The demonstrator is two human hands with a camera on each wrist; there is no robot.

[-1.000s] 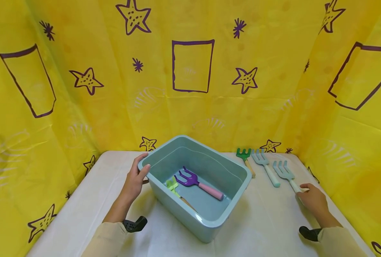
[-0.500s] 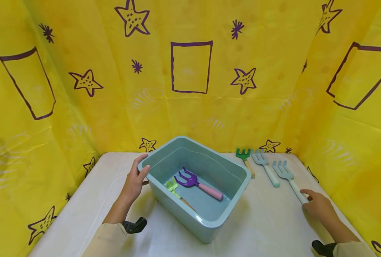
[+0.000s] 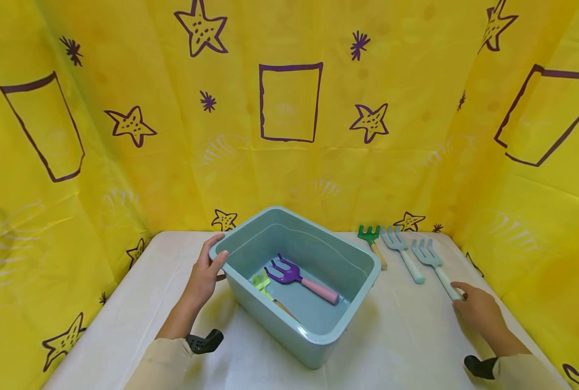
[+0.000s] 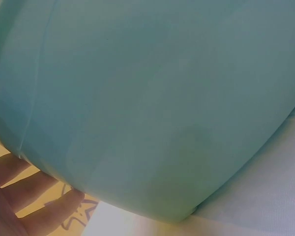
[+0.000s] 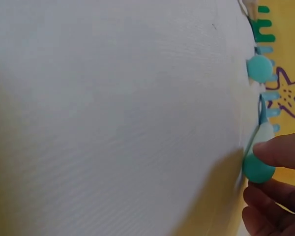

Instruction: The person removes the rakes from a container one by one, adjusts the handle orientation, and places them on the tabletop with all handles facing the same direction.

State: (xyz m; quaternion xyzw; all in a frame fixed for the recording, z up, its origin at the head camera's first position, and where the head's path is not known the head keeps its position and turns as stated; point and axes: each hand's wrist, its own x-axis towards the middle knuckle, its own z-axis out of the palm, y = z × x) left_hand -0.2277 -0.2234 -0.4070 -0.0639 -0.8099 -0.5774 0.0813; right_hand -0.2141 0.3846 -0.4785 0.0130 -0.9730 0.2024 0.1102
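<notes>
My left hand (image 3: 205, 275) grips the near-left corner of a grey-blue plastic bin (image 3: 270, 317), thumb over the rim. In the left wrist view the bin wall (image 4: 147, 98) hides most things, with fingers (image 4: 49, 211) at its edge. Inside the bin lie a purple hand fork with a pink handle (image 3: 320, 291) and a light-green hand rake (image 3: 262, 281) with a wooden handle. At the right, my right hand (image 3: 481, 314) pinches the handle end of a light-blue hand fork (image 3: 432, 259); the right wrist view shows thumb and fingers on its mint handle (image 5: 259, 167).
Left of the held fork lie a second light-blue hand fork (image 3: 406, 259) and a dark-green hand rake (image 3: 370, 238) with a wooden handle. The white-covered table (image 3: 406, 336) is walled by yellow patterned cloth (image 3: 289, 168) at the back and both sides.
My right hand first slid back toward me along the fork's handle, then moved slightly forward and left, shifting the fork a little that way. The left hand and the bin have stayed put.
</notes>
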